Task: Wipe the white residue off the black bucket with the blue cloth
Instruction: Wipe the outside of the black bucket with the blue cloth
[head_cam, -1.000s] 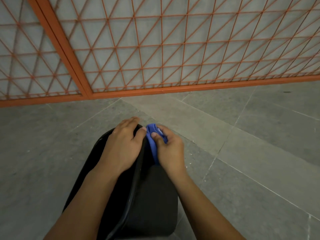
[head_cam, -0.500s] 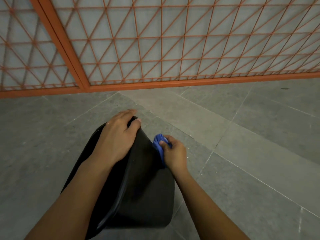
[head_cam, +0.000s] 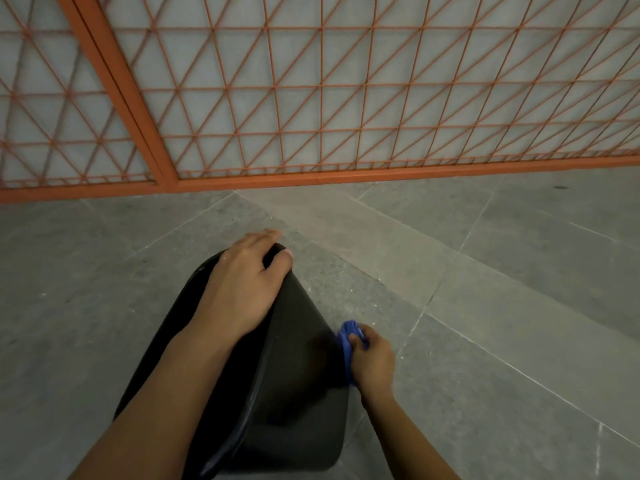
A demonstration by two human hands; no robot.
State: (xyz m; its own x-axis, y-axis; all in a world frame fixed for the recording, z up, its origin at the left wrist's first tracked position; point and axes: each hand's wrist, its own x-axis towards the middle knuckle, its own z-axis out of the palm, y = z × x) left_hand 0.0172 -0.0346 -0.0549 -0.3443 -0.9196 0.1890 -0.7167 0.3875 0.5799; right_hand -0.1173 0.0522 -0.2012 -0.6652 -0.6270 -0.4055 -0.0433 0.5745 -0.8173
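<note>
Both hands are busy: your left hand (head_cam: 242, 289) grips the black bucket (head_cam: 294, 393) rim, your right hand (head_cam: 372, 363) pinches the blue cloth (head_cam: 348, 341) mid-wipe; next, rub onward along its side.

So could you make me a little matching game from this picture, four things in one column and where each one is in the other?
Things:
1. left hand
2. right hand
3. cloth
4. fence

Places:
A. standing at the far edge of the floor
B. gripping the bucket's top edge
C. bunched between the right hand and the bucket's side
D. low against the bucket's right side

Pairs: 1-B, 2-D, 3-C, 4-A
</note>
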